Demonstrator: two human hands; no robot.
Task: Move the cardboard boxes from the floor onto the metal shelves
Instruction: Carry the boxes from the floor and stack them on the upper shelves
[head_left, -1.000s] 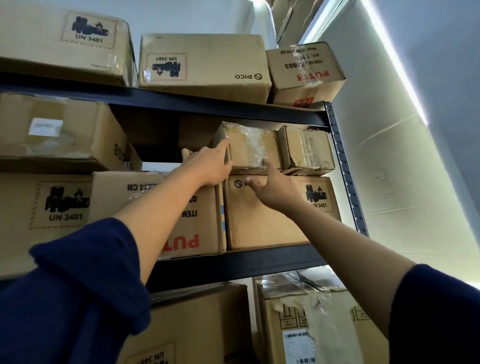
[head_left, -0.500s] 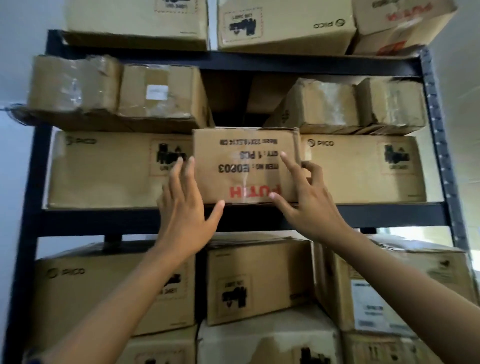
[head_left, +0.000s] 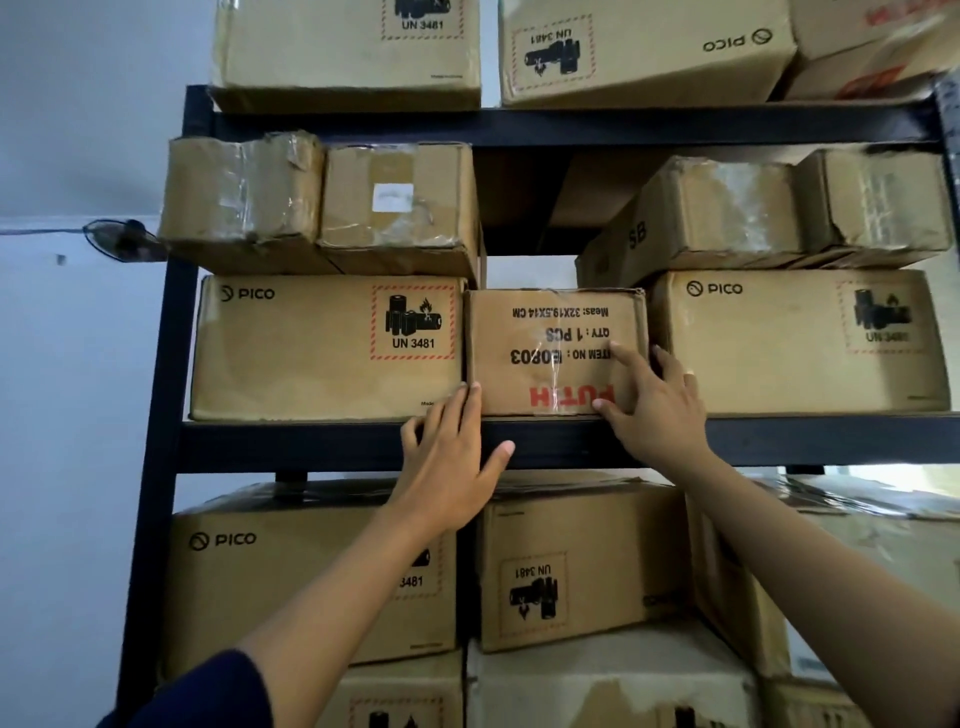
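Note:
A small cardboard box (head_left: 540, 338) with upside-down red and black print stands on the dark metal shelf (head_left: 322, 447), wedged between two long PICO boxes (head_left: 311, 358) (head_left: 789, 343). My right hand (head_left: 654, 410) lies flat against its front right corner, fingers spread. My left hand (head_left: 452, 462) is open over the shelf's front beam, fingertips touching the box's lower left corner. Neither hand grips anything.
Taped boxes (head_left: 322, 202) (head_left: 779, 213) are stacked above the PICO boxes, leaving a gap above the small box. More boxes fill the top shelf (head_left: 644, 47) and the level below (head_left: 582, 566). A dark upright post (head_left: 166, 364) frames the left; a pale wall lies beyond.
The view dropped and widened from the upper right boxes to the shelf's middle. Both hands came down from the taped box to the small printed box, which now sits further back between its neighbours.

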